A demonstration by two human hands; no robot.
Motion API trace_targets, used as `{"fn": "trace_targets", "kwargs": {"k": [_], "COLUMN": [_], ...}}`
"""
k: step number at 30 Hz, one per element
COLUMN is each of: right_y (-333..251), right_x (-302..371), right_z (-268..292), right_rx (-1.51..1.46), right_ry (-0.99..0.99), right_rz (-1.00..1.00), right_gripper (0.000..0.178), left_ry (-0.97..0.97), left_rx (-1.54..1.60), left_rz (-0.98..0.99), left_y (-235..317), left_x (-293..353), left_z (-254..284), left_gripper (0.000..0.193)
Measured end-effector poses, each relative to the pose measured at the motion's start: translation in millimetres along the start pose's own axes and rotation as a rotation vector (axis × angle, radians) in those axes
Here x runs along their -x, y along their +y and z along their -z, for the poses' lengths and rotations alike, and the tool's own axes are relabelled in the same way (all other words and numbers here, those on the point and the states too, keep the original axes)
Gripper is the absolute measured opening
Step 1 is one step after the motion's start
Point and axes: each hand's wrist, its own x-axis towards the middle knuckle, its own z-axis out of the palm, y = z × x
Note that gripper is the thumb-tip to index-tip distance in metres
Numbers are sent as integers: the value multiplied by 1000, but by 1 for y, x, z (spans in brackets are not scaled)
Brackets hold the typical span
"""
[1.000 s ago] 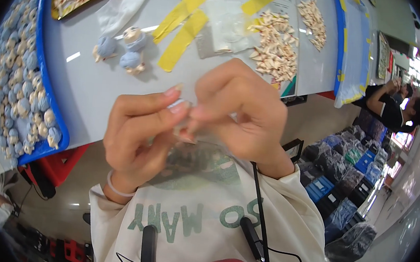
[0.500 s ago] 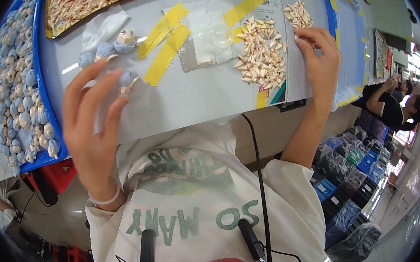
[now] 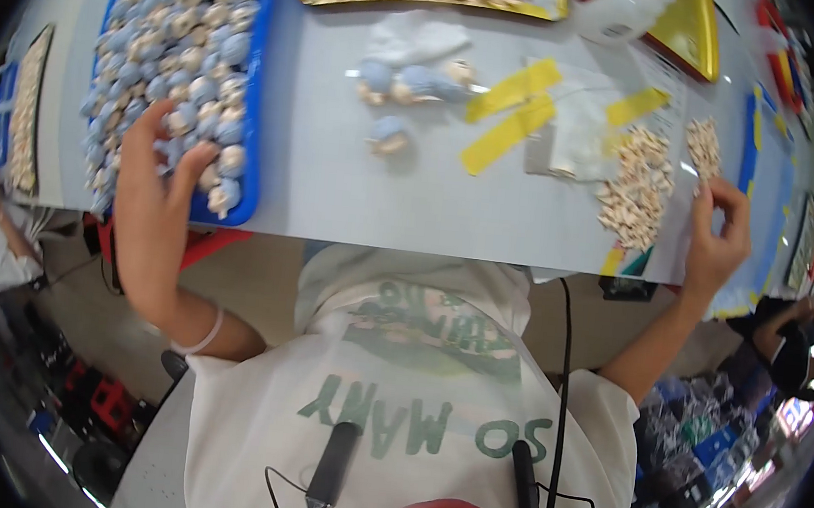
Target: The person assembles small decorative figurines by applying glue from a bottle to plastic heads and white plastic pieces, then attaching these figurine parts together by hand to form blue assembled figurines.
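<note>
My left hand (image 3: 155,198) is over the near part of a blue tray (image 3: 255,134), thumb and fingers apart around small doll heads (image 3: 186,119) with light blue hair. On the table between my hands lie several more such heads (image 3: 422,83), with a single one (image 3: 388,136) nearer me. My right hand (image 3: 721,238) has its thumb and fingertips pinched together at the near end of a small pile of cream pointed pieces (image 3: 702,144). Whatever is in that pinch is too small to make out. A larger pile of the same pieces (image 3: 637,187) lies left of this hand.
Yellow tape strips (image 3: 510,132) cross the table beside a clear plastic sheet (image 3: 582,139). Farther back are a tray of cream pieces (image 3: 429,6), a yellow tray (image 3: 702,38) and a white plastic bag (image 3: 621,19). A white cloth (image 3: 416,37) lies behind the heads. Other people sit at both sides.
My left hand has moved left from the loose heads to the blue tray. My right hand stays pinched by the small pile. The view has turned and shifted left.
</note>
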Motion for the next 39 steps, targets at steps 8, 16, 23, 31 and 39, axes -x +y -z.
{"fn": "trace_targets", "kwargs": {"k": [8, 16, 23, 31, 39], "right_y": [-23, -34, -53, -61, -64], "right_x": [-5, 15, 14, 15, -7], "right_z": [-3, 5, -20, -31, -23], "right_rx": [-133, -485, -1109, -1519, -1163], "right_ry": [-25, -24, -284, -512, -435], "right_rz": [118, -243, -195, -335, -185], "right_gripper": [12, 10, 14, 16, 13], "left_ry": [109, 230, 279, -473, -470], "left_rx": [62, 168, 864, 1463, 1614], "left_rz": [-85, -42, -260, -218, -288], "left_y": [-8, -11, 5, 66, 75], "left_x": [-1, 6, 38, 50, 45], "left_z": [1, -1, -23, -66, -87], "left_gripper": [28, 28, 33, 24, 33]}}
